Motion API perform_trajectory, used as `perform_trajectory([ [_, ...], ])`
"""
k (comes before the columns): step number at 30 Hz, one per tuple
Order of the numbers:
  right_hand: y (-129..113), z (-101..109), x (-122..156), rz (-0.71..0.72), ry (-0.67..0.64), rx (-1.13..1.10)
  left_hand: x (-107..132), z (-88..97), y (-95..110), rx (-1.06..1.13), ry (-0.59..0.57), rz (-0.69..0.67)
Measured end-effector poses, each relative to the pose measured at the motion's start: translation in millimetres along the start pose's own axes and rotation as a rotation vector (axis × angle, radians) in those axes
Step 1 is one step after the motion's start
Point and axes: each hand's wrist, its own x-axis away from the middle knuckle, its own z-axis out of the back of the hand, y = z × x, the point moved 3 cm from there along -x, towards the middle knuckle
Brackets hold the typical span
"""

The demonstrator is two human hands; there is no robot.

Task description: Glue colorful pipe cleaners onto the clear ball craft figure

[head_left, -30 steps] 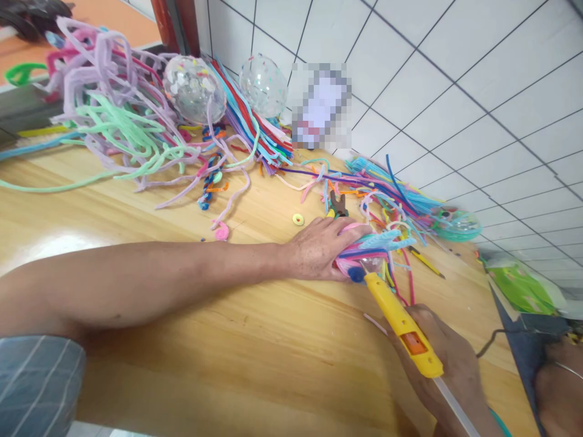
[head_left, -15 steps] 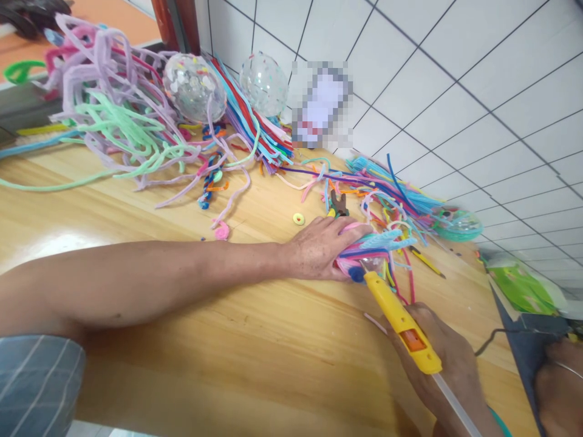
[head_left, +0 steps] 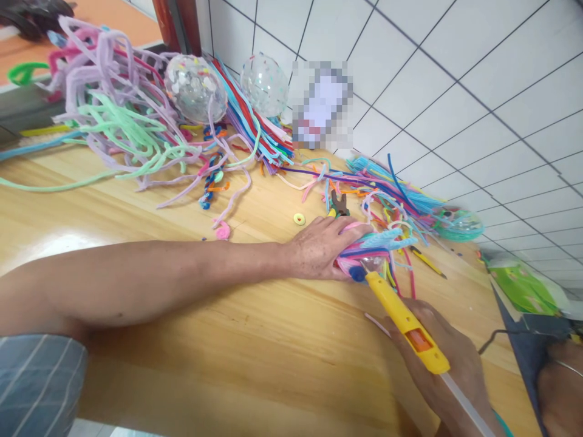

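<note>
My left hand [head_left: 314, 246] is closed around a clear ball [head_left: 374, 263] partly covered in pink, blue and light-blue pipe cleaners [head_left: 368, 246]. The palm hides much of it. In my right hand [head_left: 449, 346] is a yellow hot glue gun [head_left: 401, 312], with a clear glue stick [head_left: 467, 403] sticking out of its back end. The gun's nozzle meets the ball's side, right by a dark blue fuzzy coil [head_left: 357, 274]; I cannot tell whether it touches. Just beyond my left hand stand the brown jaws of pliers [head_left: 339, 202].
Tangled lilac and green pipe cleaners [head_left: 122, 127] fill the far left. Two clear decorated balls [head_left: 195, 88] and a pipe cleaner bundle lie by the tiled wall [head_left: 423, 97]. A yellow pen-like tool [head_left: 428, 262] lies right. Another person's arm [head_left: 560, 388] shows at the right edge.
My right hand and the rear of the glue gun have shifted slightly right. The left hand keeps its place on the ball.
</note>
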Motion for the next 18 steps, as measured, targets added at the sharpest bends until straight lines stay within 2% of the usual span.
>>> perform_trajectory([
  [2,7,4,0,-0.013,0.034,0.002,0,0.0,0,-0.002,-0.004,-0.001],
  [6,15,12,-2,0.027,-0.01,-0.103,0,-0.1,-2,0.015,-0.013,0.009],
  [11,2,17,-11,-0.075,0.008,-0.291,0,0.1,-2,0.011,-0.012,-0.007],
  [14,-5,15,-15,-0.079,-0.003,-0.286,0,0.4,-2,0.005,0.0,-0.016],
  [18,0,10,-13,-0.069,0.011,-0.28,0,0.1,-1,-0.003,-0.004,-0.013],
])
